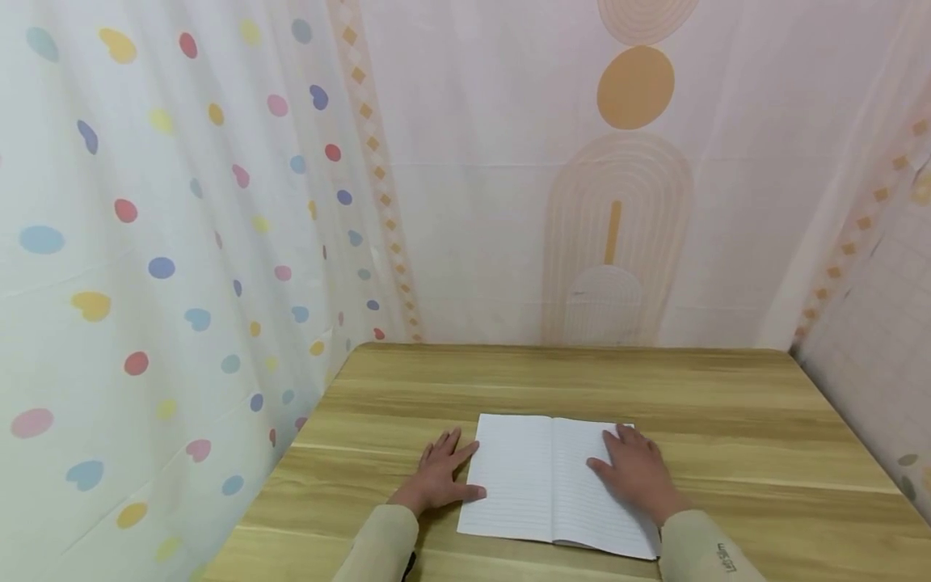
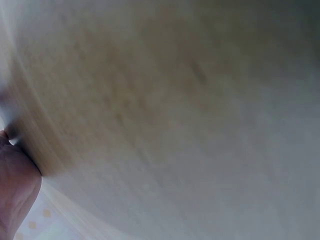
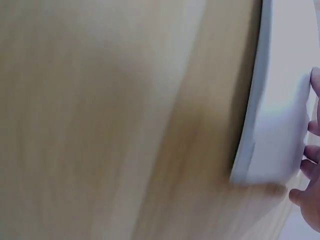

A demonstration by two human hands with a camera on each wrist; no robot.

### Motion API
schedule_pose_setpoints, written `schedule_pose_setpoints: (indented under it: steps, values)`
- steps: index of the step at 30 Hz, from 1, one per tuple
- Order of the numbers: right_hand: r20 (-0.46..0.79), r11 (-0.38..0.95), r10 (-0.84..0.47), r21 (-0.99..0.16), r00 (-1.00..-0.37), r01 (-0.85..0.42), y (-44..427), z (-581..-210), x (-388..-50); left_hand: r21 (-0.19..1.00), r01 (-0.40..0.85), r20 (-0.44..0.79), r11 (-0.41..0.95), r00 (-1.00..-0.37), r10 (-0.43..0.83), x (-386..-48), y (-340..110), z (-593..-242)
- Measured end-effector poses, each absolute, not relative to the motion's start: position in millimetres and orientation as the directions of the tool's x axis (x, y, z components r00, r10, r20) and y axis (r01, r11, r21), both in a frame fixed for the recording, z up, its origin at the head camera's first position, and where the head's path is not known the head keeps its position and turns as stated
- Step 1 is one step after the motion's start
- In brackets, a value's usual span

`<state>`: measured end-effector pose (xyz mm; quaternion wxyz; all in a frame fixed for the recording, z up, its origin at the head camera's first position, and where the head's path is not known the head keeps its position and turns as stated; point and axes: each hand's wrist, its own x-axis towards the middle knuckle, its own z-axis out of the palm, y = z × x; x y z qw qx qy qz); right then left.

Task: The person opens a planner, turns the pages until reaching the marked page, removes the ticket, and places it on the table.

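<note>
An open notebook (image 1: 520, 477) with white lined pages lies on the wooden table. My left hand (image 1: 436, 477) rests at its left edge, fingers spread, with the thumb on the left page and the other fingers largely on the wood. Across the outer part of the right page lies my right hand (image 1: 640, 473), its fingers extended. In the right wrist view, the notebook (image 3: 282, 100) shows its edge, and part of the right hand (image 3: 311, 165) appears at the frame's right side. Only a piece of the left hand (image 2: 17, 185) shows in the left wrist view, which is blurred.
The wood-grain table (image 1: 582, 380) reaches back to a pale patterned curtain (image 1: 473, 242). A curtain with coloured dots (image 1: 167, 323) hangs along the left side, and another pale surface (image 1: 873, 339) borders the right.
</note>
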<state>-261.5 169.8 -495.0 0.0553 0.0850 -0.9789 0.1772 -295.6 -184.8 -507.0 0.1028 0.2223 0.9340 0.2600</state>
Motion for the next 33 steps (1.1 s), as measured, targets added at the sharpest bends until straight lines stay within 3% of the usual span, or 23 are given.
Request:
schedule_pose_setpoints:
  steps: [5,33]
  values:
    - [0.096,0.927,-0.074,-0.359,-0.993,-0.104,194.6,-495.8,-264.0,0.529,0.36,-0.075,0.768,-0.882,0.464,-296.3,-184.8,-507.1]
    - [0.07,0.932,-0.094,-0.344,-0.993,-0.113,202.3,-490.2,-261.6,0.532,0.367,-0.075,0.763,-0.878,0.474,-294.2,-185.5,-505.4]
